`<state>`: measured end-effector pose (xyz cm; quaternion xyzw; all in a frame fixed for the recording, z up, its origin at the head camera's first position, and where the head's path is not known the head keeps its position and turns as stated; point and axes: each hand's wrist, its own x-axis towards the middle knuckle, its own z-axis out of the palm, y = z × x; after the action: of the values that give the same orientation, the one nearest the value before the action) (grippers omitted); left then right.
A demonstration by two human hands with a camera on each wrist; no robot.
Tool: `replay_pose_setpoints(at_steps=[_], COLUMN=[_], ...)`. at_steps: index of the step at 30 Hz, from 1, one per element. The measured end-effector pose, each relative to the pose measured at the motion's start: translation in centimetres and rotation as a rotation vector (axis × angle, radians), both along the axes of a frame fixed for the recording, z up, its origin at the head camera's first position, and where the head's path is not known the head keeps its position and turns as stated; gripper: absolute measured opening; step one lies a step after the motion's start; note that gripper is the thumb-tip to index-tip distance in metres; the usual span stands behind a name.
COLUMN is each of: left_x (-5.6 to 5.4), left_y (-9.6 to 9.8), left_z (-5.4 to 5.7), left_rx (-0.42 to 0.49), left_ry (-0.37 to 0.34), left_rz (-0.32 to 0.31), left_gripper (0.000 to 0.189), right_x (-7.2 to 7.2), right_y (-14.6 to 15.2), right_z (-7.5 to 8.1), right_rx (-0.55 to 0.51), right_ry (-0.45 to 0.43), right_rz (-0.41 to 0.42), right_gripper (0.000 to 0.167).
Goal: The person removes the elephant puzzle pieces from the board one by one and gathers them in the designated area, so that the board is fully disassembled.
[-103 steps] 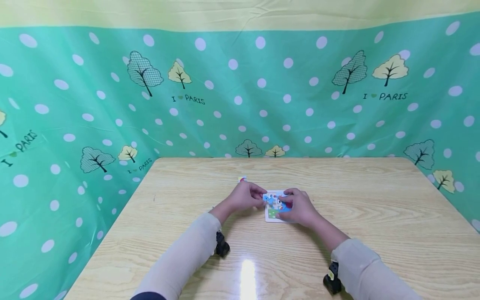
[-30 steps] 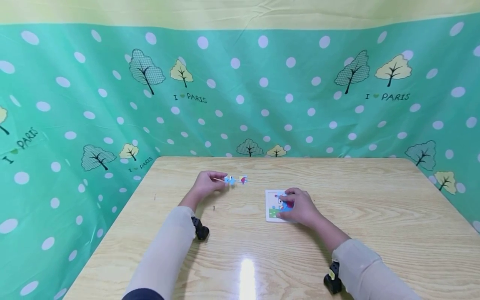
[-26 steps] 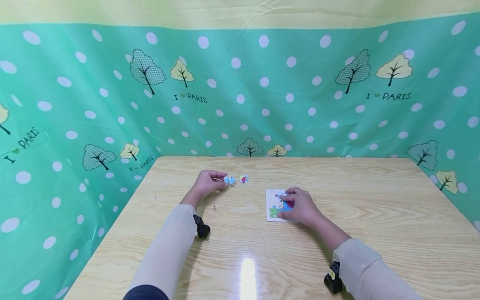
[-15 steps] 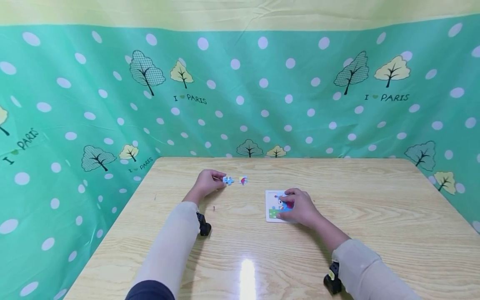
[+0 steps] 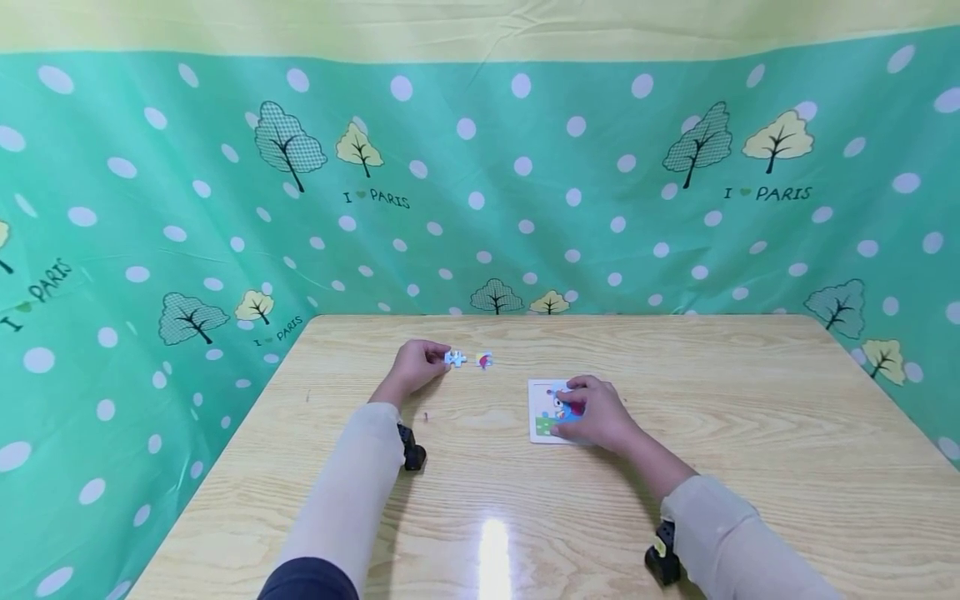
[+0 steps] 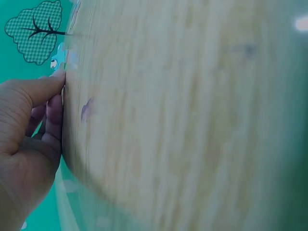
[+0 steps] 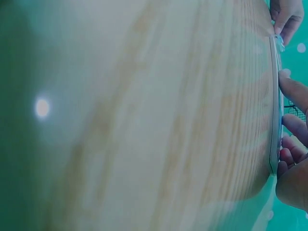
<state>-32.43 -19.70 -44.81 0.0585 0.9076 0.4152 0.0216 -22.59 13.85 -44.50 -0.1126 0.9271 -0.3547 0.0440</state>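
Note:
My left hand (image 5: pixel 418 363), at the back left of the table in the head view, pinches a small blue-and-white jigsaw piece (image 5: pixel 455 358) between thumb and fingertips. Close to its right lies a second jigsaw piece (image 5: pixel 483 359), yellow, red and blue. My right hand (image 5: pixel 597 412) rests on a square puzzle board (image 5: pixel 542 440) with a white rim, fingers bent and spread over its right part. Its picture shows a blue figure over green. The left part of the board shows a pale bare area, and the hand hides the right part.
A wooden table (image 5: pixel 487 475) carries everything, with a small dark mark (image 5: pixel 426 416) in front of the left hand. Behind it and at the sides hangs a green dotted curtain (image 5: pixel 427 200). Black wrist cameras (image 5: pixel 411 448) sit under both sleeves.
From the board's left edge, my left hand has carried the blue piece back and left, beside the other piece. Lately it has shifted only slightly. The right hand stays on the board.

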Motion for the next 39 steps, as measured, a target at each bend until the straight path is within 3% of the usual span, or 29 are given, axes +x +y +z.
replay_pose_setpoints(at_steps=[10, 21, 27, 39], left_x=[0.1, 1.0, 1.8, 3.2], left_y=[-0.1, -0.3, -0.2, 0.7], left_z=[-0.3, -0.9, -1.1, -1.1], left_rx=[0.041, 0.253, 0.369, 0.452], left_ry=[-0.006, 0.020, -0.012, -0.051], left_rz=[0.012, 0.074, 0.091, 0.128], left_gripper=[0.035, 0.039, 0.039, 0.035], right_x=[-0.2, -0.6, -0.7, -0.8], right_y=[0.1, 1.0, 1.5, 1.7], right_z=[0.4, 0.9, 0.9, 0.8], right_rx=[0.014, 0.056, 0.048, 0.027], right_ry=[-0.022, -0.064, -0.087, -0.081], right_rz=[0.023, 0.128, 0.174, 0.162], right_gripper=[0.061, 0.060, 0.059, 0.051])
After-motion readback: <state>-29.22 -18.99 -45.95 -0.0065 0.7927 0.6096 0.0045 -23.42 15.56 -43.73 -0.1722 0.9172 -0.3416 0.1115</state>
